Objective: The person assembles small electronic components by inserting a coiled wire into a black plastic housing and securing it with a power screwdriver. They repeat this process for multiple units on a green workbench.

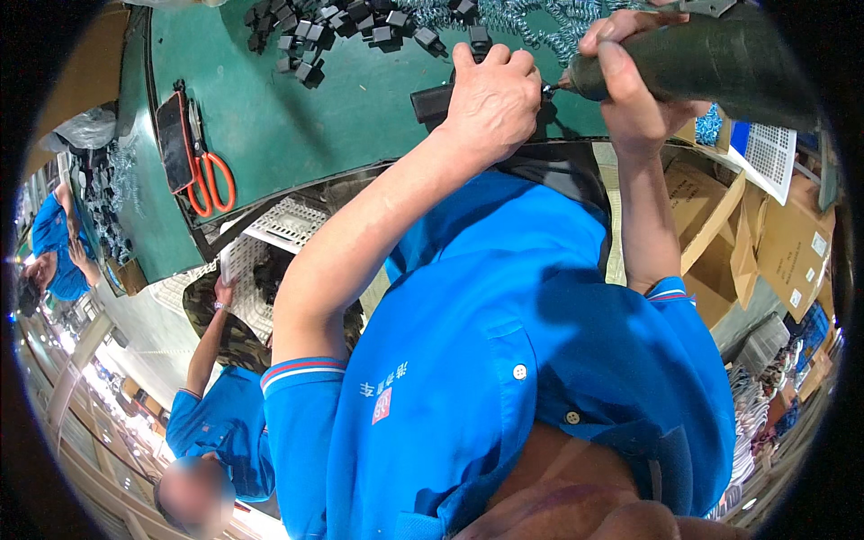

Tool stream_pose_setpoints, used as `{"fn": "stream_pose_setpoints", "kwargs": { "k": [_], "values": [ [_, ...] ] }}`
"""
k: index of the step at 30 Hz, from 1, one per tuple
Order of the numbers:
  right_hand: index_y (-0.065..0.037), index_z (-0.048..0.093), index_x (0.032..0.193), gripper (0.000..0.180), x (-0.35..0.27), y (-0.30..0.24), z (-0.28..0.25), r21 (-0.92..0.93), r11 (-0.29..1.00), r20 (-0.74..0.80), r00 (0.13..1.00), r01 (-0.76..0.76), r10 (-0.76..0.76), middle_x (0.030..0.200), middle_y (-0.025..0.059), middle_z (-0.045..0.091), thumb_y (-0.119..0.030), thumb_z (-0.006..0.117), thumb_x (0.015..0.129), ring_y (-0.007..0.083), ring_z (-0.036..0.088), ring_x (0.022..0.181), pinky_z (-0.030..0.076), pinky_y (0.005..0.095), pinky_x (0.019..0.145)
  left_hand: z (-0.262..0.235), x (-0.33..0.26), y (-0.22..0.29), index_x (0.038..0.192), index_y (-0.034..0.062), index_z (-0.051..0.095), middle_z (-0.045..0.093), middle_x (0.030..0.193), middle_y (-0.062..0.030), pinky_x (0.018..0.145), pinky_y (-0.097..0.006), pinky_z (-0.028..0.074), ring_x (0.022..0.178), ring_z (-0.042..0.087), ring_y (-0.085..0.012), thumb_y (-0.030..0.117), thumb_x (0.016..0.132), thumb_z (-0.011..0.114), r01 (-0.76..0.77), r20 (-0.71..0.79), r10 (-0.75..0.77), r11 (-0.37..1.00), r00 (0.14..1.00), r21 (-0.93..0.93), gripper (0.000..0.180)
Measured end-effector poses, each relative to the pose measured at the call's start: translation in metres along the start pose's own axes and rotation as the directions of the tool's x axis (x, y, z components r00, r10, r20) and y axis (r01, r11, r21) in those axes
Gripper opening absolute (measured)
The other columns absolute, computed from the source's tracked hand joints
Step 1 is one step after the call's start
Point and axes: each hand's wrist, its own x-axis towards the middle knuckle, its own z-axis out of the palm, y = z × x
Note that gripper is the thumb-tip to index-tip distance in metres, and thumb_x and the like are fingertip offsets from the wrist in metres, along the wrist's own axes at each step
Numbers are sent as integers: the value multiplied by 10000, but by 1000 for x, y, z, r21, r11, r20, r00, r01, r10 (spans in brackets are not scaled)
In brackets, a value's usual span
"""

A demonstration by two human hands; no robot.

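Observation:
My left hand [493, 106] is closed around a black part near the front edge of the green table [270, 144]. A thick, block-like end of this black part [430, 105] sticks out to the left of my fist. My right hand [633, 94] grips a dark green, barrel-shaped power screwdriver [711, 67]. Its pointed tip lies level with a small shiny piece, perhaps a screw, at the right side of my left fist. Whether tip and piece touch, I cannot tell. Most of the black part is hidden under my fingers.
Small black blocks [360, 22] and bluish coil springs [522, 18] lie loose at the table's far side. Left are orange-handled scissors [211, 180] beside a dark phone-like slab [175, 139]. Cardboard boxes [792, 243] stand at right. Two people in blue shirts [220, 423] work at left.

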Motion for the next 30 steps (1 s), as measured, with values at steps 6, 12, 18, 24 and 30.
{"fn": "stream_pose_setpoints", "kwargs": {
  "k": [6, 12, 18, 24, 30],
  "values": [
    [20, 440, 1283, 523, -4, 1, -14, 95, 990, 289, 955, -105, 74, 941, 116, 574, 64, 586, 783, 223, 589, 808, 499, 363, 755, 10, -1, -1, 795, 99, 682, 592, 857, -28, 765, -486, 343, 882, 575, -229, 164, 702, 653, -32, -174, 20, 997, 985, -65, 117],
    [23, 449, 1235, 521, -3, 4, -19, -38, 996, 457, 885, -76, 85, 897, 89, 581, 36, 623, 744, 183, 583, 821, 489, 318, 740, 1, -3, -2, 844, 98, 672, 589, 893, -22, 780, -494, 343, 937, 565, -222, 220, 716, 679, -43, -114, 36, 998, 993, -55, 177],
    [9, 610, 1131, 512, 13, 0, -20, 69, 978, 368, 916, -195, 156, 943, 63, 660, -27, 786, 652, 135, 629, 815, 523, 292, 756, -4, -3, -2, 1042, 88, 654, 577, 944, -43, 832, -513, 361, 963, 559, -238, 238, 742, 725, -53, -65, 50, 997, 997, -52, 343],
    [1, 592, 999, 299, 45, -47, -79, -437, 794, -83, 898, -423, 432, 758, 46, 624, -123, 768, 792, 110, 595, 654, 476, 236, 601, -12, -6, 2, 1102, 91, 649, 575, 990, -50, 831, -485, 382, 991, 548, -250, 267, 758, 753, 2, 1, -2, 999, 1000, -40, 400],
    [-7, 470, 1351, 702, 10, 12, -128, -911, 257, -238, 922, -321, 306, 1152, 215, 644, -294, 754, 776, 358, 635, 1045, 485, 431, 911, -10, 1, 6, 1101, 89, 655, 580, 994, -54, 839, -484, 378, 998, 551, -255, 243, 742, 764, -20, -31, 19, 998, 999, -59, 405]
  ]
}}
